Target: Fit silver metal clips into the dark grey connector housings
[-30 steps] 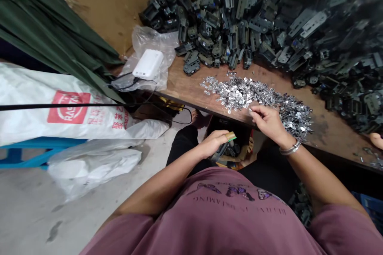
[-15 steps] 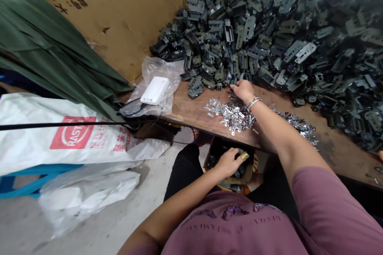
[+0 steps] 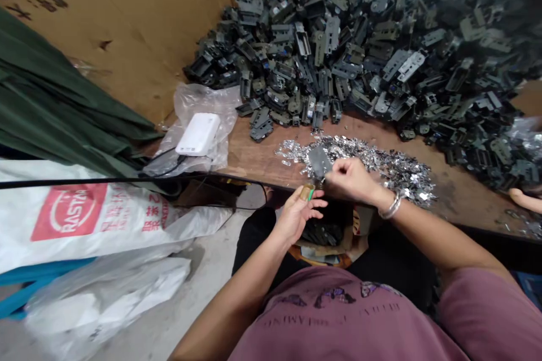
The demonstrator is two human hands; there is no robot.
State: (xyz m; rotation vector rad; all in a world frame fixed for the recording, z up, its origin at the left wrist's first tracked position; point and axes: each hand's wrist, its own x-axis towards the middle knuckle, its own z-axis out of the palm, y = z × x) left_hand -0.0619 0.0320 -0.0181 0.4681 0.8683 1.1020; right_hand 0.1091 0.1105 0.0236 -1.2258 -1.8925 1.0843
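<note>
My right hand (image 3: 351, 180) is closed in a pinch on a dark grey slotted metal part (image 3: 319, 162), held above the table's front edge. Just below and to the left, my left hand (image 3: 298, 214) is turned palm up with its fingers apart, holding nothing. Yellow-brown tape with a green edge (image 3: 307, 193) wraps its thumb. Behind both hands, small shiny metal pieces (image 3: 392, 166) lie in a loose heap on the wooden table (image 3: 254, 155). A large pile of similar dark grey parts (image 3: 296, 67) covers the table's back.
A white power bank (image 3: 198, 134) with a cable lies on plastic film at the left. Below the table edge, between my knees, stands a box (image 3: 348, 240) with dark parts inside. Another person's hand (image 3: 527, 201) shows at the right edge. A white sack (image 3: 122, 220) lies left.
My right hand has come back from the pile toward me with a dark grey part. My left hand has risen from over the box to the table edge, its fingers spreading.
</note>
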